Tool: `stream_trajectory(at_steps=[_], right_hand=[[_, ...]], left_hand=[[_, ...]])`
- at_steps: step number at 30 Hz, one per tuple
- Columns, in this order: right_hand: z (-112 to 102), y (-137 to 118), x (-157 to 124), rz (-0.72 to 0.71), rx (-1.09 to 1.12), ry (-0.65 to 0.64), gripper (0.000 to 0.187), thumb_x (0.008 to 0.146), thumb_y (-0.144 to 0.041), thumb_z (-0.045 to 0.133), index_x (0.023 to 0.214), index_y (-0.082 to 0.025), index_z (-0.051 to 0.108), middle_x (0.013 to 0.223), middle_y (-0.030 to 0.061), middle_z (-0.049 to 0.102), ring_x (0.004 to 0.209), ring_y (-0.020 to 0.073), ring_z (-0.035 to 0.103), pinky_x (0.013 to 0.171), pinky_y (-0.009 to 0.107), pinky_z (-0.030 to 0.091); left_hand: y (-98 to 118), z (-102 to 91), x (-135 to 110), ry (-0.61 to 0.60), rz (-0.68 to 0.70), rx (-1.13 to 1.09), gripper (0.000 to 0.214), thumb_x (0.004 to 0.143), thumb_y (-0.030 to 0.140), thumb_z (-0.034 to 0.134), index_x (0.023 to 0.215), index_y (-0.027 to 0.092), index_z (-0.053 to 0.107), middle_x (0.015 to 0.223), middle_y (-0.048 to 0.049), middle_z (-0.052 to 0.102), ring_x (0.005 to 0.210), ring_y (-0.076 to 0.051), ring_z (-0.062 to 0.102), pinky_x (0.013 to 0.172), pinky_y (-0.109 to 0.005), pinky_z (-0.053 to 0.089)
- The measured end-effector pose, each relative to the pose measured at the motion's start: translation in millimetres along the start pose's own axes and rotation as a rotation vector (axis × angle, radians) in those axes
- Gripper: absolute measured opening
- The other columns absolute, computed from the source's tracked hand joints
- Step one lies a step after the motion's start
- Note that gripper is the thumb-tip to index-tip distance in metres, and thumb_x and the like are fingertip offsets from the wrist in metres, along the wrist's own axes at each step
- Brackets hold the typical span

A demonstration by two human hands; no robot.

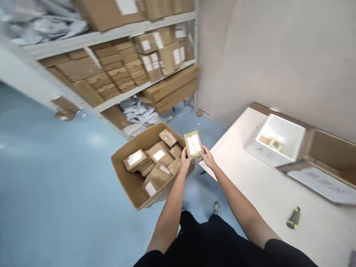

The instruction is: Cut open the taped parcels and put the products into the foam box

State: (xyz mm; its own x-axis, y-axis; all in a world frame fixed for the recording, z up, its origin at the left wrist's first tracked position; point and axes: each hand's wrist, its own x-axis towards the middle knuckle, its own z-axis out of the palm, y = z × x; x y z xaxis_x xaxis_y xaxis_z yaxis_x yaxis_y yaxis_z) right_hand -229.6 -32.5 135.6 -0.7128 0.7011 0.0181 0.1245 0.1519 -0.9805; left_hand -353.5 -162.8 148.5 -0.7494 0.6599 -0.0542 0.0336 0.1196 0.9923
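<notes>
Between both hands I hold a small cardboard box with two white labels on its upper face and shiny tape around it. My left hand grips its left lower corner, closed on it. On the opposite side, my right hand is closed on the right lower edge. The held box is just off the right rim of a large open carton. Inside that carton lie several taped parcels, among them a labelled parcel at the left and another parcel in the middle.
White shelving stacked with cardboard boxes stands ahead. At right, a white table bears a white foam box with small items inside, an open carton and a dark-and-yellow tool. Flattened cardboard lies on the blue floor.
</notes>
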Motion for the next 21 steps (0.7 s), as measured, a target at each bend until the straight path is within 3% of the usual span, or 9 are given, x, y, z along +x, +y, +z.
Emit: stream_trajectory(at_steps=[7, 10, 12, 16, 21], right_hand=[[-192, 36, -99, 0.108, 0.008, 0.401, 0.064, 0.096, -0.055, 0.056, 0.154, -0.028, 0.052, 0.152, 0.0121, 0.058, 0.130, 0.0292, 0.062, 0.105, 0.050, 0.056], [-249, 57, -150, 0.150, -0.004, 0.561, 0.063, 0.096, -0.055, 0.056, 0.154, -0.028, 0.051, 0.151, 0.0125, 0.059, 0.131, 0.0292, 0.061, 0.106, 0.049, 0.055], [-274, 73, -179, 0.190, 0.006, 0.637, 0.065, 0.097, -0.056, 0.054, 0.155, -0.027, 0.048, 0.153, 0.0130, 0.057, 0.132, 0.0285, 0.061, 0.105, 0.048, 0.056], [-293, 109, -222, 0.278, 0.041, 0.781, 0.068, 0.094, -0.054, 0.055, 0.154, -0.024, 0.047, 0.151, 0.0152, 0.058, 0.131, 0.0293, 0.063, 0.105, 0.049, 0.056], [-284, 149, -259, 0.425, -0.020, 0.847, 0.068, 0.091, -0.052, 0.054, 0.153, -0.022, 0.051, 0.142, 0.0141, 0.066, 0.129, 0.0317, 0.064, 0.110, 0.054, 0.052]], left_hand=[[24, 205.3, -34, -0.391, -0.005, 0.122, 0.087, 0.086, 0.021, 0.068, 0.166, 0.027, 0.033, 0.162, -0.0101, 0.051, 0.141, -0.029, 0.057, 0.108, -0.038, 0.056], [23, 279.7, -59, -0.567, -0.031, 0.074, 0.085, 0.083, 0.019, 0.068, 0.163, 0.027, 0.039, 0.162, -0.0100, 0.051, 0.140, -0.028, 0.058, 0.107, -0.039, 0.056], [18, 318.0, -75, -0.661, -0.053, 0.033, 0.084, 0.081, 0.018, 0.069, 0.160, 0.026, 0.042, 0.160, -0.0108, 0.052, 0.141, -0.029, 0.057, 0.109, -0.040, 0.055], [-2, 363.5, -103, -0.824, -0.105, 0.076, 0.085, 0.080, 0.020, 0.074, 0.160, 0.024, 0.042, 0.162, -0.0128, 0.050, 0.144, -0.028, 0.054, 0.113, -0.041, 0.052], [-37, 372.7, -128, -1.037, -0.108, 0.186, 0.084, 0.078, 0.031, 0.081, 0.154, 0.022, 0.048, 0.152, -0.0140, 0.060, 0.135, -0.031, 0.062, 0.116, -0.052, 0.047]])
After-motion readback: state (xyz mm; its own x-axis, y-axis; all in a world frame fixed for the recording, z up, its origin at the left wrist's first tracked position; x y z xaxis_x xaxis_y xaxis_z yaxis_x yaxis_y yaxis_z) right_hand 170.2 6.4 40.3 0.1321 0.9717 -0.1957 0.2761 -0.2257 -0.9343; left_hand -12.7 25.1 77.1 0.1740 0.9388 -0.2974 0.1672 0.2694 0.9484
